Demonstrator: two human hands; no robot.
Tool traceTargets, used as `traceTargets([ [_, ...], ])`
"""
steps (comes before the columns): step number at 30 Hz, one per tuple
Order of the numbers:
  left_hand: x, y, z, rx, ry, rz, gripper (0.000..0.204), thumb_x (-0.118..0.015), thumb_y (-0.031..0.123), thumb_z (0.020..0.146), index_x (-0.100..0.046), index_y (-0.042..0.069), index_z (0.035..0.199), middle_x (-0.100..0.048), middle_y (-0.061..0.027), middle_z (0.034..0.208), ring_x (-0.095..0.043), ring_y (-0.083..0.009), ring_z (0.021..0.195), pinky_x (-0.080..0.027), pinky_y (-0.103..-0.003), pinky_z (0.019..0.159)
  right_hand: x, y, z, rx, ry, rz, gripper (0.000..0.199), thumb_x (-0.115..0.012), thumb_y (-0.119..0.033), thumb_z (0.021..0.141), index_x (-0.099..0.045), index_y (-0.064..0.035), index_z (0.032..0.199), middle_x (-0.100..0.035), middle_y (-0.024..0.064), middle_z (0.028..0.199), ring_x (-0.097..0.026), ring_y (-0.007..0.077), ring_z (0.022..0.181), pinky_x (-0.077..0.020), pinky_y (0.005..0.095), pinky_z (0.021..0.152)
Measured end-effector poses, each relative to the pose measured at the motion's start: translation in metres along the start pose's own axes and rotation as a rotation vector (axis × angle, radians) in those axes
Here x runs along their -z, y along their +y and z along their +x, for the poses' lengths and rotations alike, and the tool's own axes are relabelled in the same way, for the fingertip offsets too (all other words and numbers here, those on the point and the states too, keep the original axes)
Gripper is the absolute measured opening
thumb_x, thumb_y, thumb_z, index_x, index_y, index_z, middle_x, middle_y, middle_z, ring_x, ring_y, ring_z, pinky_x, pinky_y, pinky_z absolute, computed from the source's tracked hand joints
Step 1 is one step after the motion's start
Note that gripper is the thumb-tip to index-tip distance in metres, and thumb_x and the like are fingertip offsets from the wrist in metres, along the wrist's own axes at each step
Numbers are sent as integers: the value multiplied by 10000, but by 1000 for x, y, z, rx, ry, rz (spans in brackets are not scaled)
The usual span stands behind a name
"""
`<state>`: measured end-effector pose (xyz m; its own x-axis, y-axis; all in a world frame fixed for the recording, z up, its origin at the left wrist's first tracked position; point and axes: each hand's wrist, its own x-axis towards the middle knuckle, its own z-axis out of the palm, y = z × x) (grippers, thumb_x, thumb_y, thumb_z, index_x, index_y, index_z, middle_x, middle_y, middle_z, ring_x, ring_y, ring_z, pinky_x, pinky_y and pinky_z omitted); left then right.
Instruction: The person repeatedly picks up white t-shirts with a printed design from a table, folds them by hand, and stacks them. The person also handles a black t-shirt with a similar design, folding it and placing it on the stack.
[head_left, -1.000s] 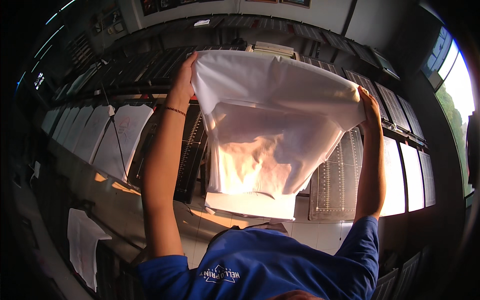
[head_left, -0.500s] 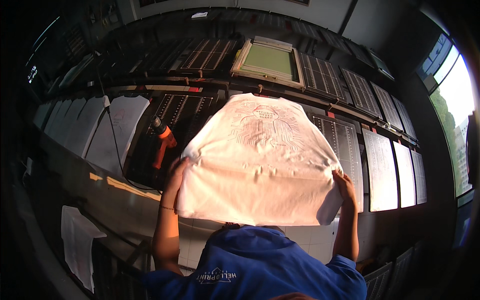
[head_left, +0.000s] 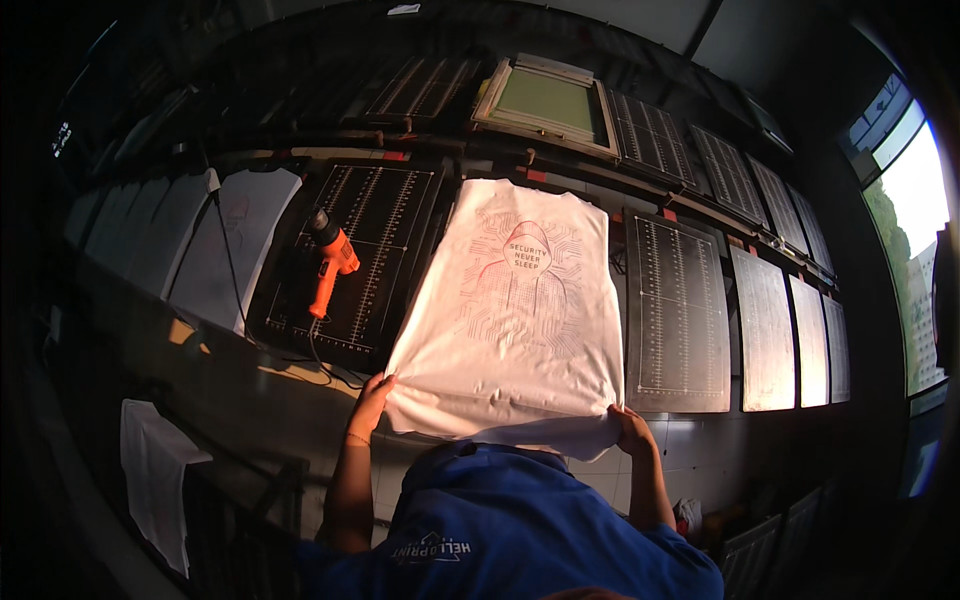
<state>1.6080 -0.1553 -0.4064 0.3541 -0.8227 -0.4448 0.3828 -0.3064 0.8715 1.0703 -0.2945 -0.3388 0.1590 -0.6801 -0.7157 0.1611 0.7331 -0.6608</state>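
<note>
Dim print shop, a long row of black gridded platens [head_left: 680,310] running across a bench, low sun coming in from a window [head_left: 915,250] at the right. The person in a blue shirt [head_left: 520,530] is standing at one platen and laying a white T-shirt [head_left: 515,310] over it, printed side up, a reddish hooded-figure design showing on the chest. The left hand [head_left: 372,395] is pinching the hem's left corner, the right hand [head_left: 630,428] is gripping the hem's right corner; both are closed on fabric, and the hem is hanging off the near edge. An orange heat gun [head_left: 328,268] is lying on the next platen to the left, its cord trailing off the front. A framed screen [head_left: 548,103] is sitting tilted up behind.

To do this well, I'd say: pull both corners evenly, keep the shirt centred on the board, smooth out wrinkles near the hem, and keep the cloth away from the heat gun.
</note>
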Motion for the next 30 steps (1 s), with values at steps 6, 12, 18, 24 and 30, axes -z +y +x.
traceTargets([
  [6, -24, -3, 18, -75, 58, 1228, 580, -555, 416, 890, -478, -28, 1254, -618, -213, 1087, -609, -334, 974, -478, -404, 819, 30, 33, 65, 135, 164, -857, 397, -485, -388, 955, -604, -12, 1005, -619, 59, 820, -583, 163, 740, -462, 288, 686],
  [12, -93, 12, 86, -146, 170, 754, 909, -506, 605, 856, -184, 4, 1457, -268, -210, 1487, -295, -343, 1358, -286, -424, 1079, -22, 19, 119, 500, 397, -691, 517, -439, -447, 962, -530, 10, 1187, -614, 138, 1025, -573, 190, 883, -457, 312, 774],
  [18, -31, -61, 134, 561, -94, -186, 730, -557, 573, 858, -423, 69, 1369, -451, -119, 1380, -451, -252, 1235, -362, -388, 1023, 2, 19, 84, -109, -221, -61, 687, -475, -505, 935, -364, 8, 1379, -425, 125, 1387, -478, 242, 1215, -419, 389, 973],
  [24, -1, -58, 53, 517, -101, -509, 319, -663, 283, 856, -639, 72, 1094, -667, -57, 1068, -626, -180, 962, -483, -344, 858, 50, 36, 77, -165, -153, -170, 288, -603, -267, 912, -652, 14, 952, -648, 41, 813, -559, 103, 615, -424, 251, 540],
  [30, -24, 17, 19, 283, -51, -253, 265, -680, 181, 830, -639, 29, 1043, -663, -63, 1028, -626, -164, 914, -492, -317, 823, 19, -7, 43, -55, -60, -73, 215, -610, -242, 904, -655, -32, 902, -637, 10, 787, -575, 99, 651, -437, 257, 558],
])
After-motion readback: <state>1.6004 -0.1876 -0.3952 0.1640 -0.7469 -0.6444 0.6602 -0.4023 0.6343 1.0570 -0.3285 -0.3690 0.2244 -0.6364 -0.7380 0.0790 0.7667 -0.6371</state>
